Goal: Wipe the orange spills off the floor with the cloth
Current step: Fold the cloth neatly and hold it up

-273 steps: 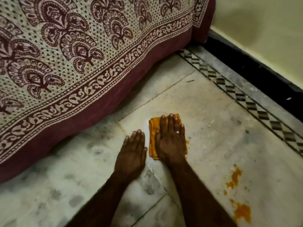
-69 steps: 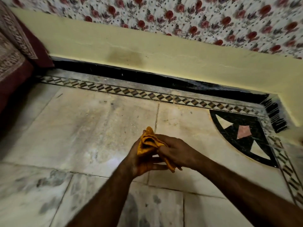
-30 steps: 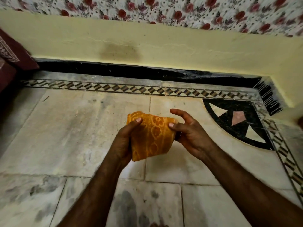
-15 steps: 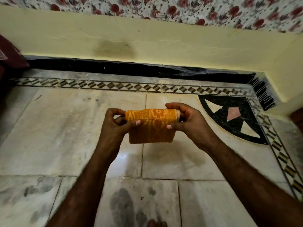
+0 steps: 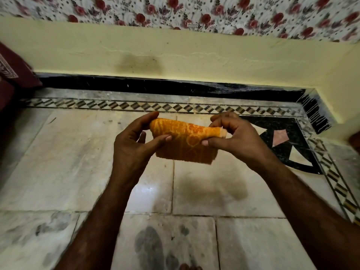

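An orange patterned cloth [image 5: 186, 144], folded over, hangs in the air above the pale marble floor [image 5: 78, 162]. My left hand [image 5: 134, 147] pinches its left end between thumb and fingers. My right hand [image 5: 233, 139] grips its right end, where a pale corner sticks out. The cloth casts a shadow on the tiles below. No orange spill shows on the floor in this view.
A yellow wall [image 5: 194, 55] with a black skirting [image 5: 155, 84] runs across the back, under floral wallpaper. A chequered inlay border [image 5: 136, 105] edges the floor, with a black corner inlay [image 5: 282, 143] at right. Maroon bedcloth [image 5: 11, 75] hangs at far left. Toes show at the bottom edge.
Both hands lifted the cloth off the floor and turned toward the wall. They spread it, folded it over, and now hold it slightly higher and tilted, right end lower.
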